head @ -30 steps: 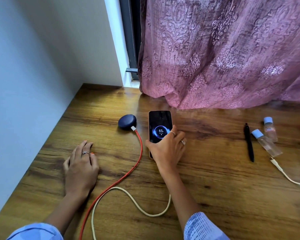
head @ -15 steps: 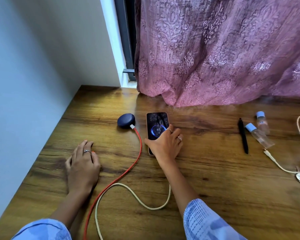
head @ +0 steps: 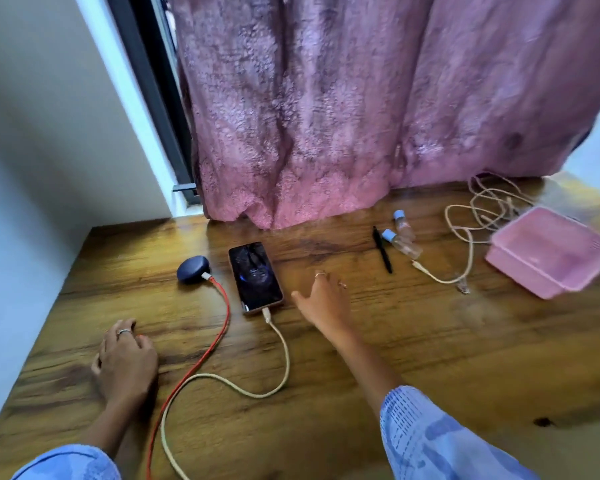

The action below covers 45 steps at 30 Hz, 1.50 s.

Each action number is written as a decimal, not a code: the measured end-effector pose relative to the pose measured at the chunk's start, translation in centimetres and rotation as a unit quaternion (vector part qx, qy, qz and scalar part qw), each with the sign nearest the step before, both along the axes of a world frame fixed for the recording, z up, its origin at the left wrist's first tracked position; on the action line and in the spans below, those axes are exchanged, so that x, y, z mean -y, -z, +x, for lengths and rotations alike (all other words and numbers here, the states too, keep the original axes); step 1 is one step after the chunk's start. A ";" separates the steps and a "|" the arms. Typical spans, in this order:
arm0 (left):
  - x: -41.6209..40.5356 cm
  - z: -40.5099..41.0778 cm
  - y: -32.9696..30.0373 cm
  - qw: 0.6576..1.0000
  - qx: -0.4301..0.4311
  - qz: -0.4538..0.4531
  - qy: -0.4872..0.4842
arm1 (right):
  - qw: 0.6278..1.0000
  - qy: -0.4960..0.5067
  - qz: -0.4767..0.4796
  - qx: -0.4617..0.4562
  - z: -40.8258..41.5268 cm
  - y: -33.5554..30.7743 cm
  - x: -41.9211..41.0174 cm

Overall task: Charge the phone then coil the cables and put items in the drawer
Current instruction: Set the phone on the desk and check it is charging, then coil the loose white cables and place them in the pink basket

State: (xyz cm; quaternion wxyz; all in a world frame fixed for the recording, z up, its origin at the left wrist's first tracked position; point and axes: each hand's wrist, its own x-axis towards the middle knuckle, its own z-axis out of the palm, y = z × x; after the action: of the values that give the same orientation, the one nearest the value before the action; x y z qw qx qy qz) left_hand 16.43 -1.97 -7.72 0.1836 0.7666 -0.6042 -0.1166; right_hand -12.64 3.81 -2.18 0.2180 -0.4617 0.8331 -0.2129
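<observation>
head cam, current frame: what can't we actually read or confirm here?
- Phone screen: lit, but blur makes the charge figure unreadable.
- Cream cable and red cable: both run off the bottom edge, so their power source is unseen.
- Right hand: motion-blurred, fingers indistinct.
- Pink box: blurred, contents unclear.
- Tangled cable: far ends hidden behind the box.
- Drawer: not in view.

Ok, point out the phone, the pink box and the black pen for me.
phone (head: pixel 256 277), head view, middle of the dark screen
pink box (head: pixel 548 250), head view, top of its lid
black pen (head: pixel 382 250), head view, mid barrel
</observation>
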 end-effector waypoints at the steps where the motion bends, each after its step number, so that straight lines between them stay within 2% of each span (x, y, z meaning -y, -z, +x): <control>1: 0.3 -0.5 -0.4 1.000 -0.007 0.013 -0.001 | 1.000 0.019 -0.006 -0.017 -1.1 -0.1 -1.1; 5: 1.6 -3.4 -2.4 0.997 -0.068 0.018 0.016 | 0.998 0.058 0.006 -0.038 -4.5 -0.5 -5.2; 10: 1.4 -9.1 -4.9 0.993 -0.091 -0.061 0.050 | 0.995 0.040 0.013 -0.094 -7.9 -0.4 -9.4; 14: 0.5 -15.3 -6.5 0.972 -0.096 -0.138 0.166 | 0.990 0.014 0.014 -0.138 -11.1 -0.9 -10.5; 19: -0.6 -23.4 -6.7 0.935 -0.044 -0.156 0.317 | 0.979 -0.035 0.044 -0.196 -16.1 -0.9 -9.8; 22: -1.3 -28.1 -6.4 0.910 -0.040 -0.154 0.382 | 0.953 -0.084 0.048 -0.288 -19.9 -0.2 -9.0; 27: -2.8 -35.7 -5.9 0.895 0.006 -0.132 0.426 | 0.897 -0.181 0.116 -0.385 -25.3 0.8 -7.4; 29: -3.0 -38.4 -5.3 0.871 0.011 -0.134 0.472 | 0.883 -0.224 0.106 -0.398 -26.9 1.1 -6.5; 31: -2.6 -41.0 -4.4 0.856 -0.016 -0.126 0.502 | 0.866 -0.277 0.084 -0.408 -28.6 0.9 -5.8; 33: -2.5 -42.2 -4.3 0.845 -0.004 -0.118 0.522 | 0.845 -0.317 0.056 -0.427 -29.1 -0.4 -5.6; 35: -2.4 -43.8 -5.2 0.850 0.003 -0.093 0.518 | 0.837 -0.359 0.042 -0.410 -30.5 -2.1 -5.6; 37: -2.1 -45.4 -5.9 0.853 -0.010 -0.080 0.515 | 0.852 -0.381 0.046 -0.357 -32.3 -3.1 -5.3; 41: -1.9 -46.8 -5.9 0.862 0.003 -0.050 0.504 | 0.780 -0.470 0.082 -0.405 -34.5 -2.1 -4.9; 45: -2.3 -47.2 -5.9 0.870 0.029 -0.023 0.492 | 0.738 -0.521 0.068 -0.423 -35.6 -2.2 -4.4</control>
State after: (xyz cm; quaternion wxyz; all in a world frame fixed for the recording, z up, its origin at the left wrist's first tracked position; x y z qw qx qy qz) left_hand -30.82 0.28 -1.80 0.1021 0.3686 -0.9107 -0.1560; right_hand -48.24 8.21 -0.02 -0.0492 -0.8499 0.4815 0.2085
